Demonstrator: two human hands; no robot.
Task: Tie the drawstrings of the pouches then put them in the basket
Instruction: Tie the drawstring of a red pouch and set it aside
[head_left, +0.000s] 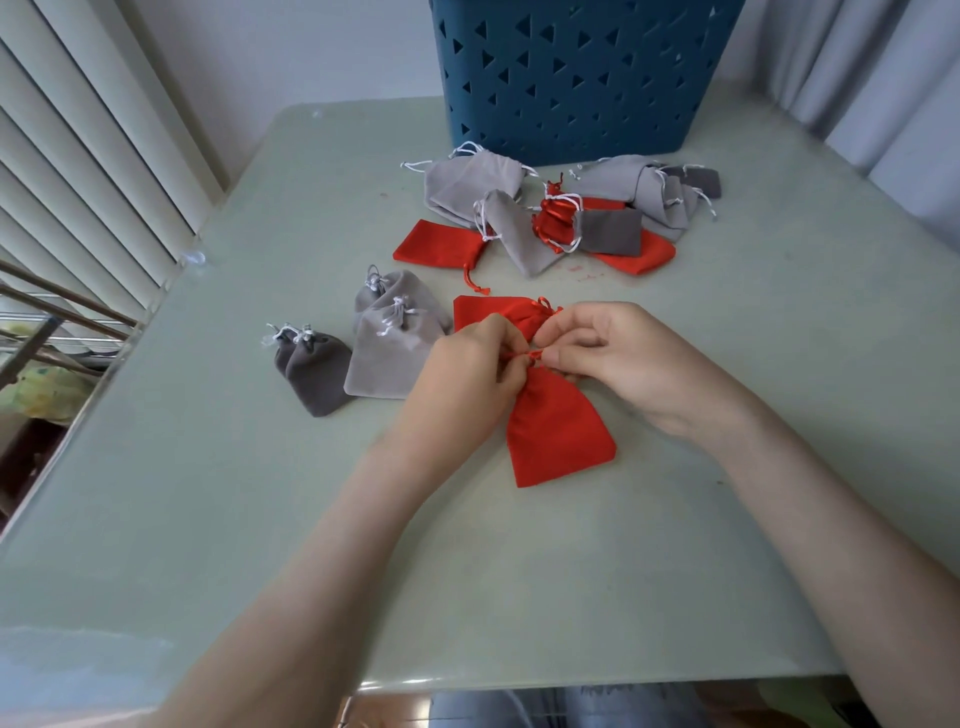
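Your left hand (467, 374) and right hand (618, 358) pinch the red pouch's (558, 431) drawstrings (535, 356), fingers clamped, drawing the knot tight on the counter (519, 571).

We note the red pouch (561, 431) as matt cloth with a soft, velvety nap. Its drawstring (535, 356) is a thin red cord with a satin sheen. The light grey pouches (389, 358) and dark grey pouches (317, 379) look like the same napped fabric, dull, with white cords (397, 312) of a plainer finish. The basket (571, 78) reads as moulded blue plastic, smooth, low gloss. The table (260, 519) has a hard, smooth, pale green top, faintly glassy at the edges.
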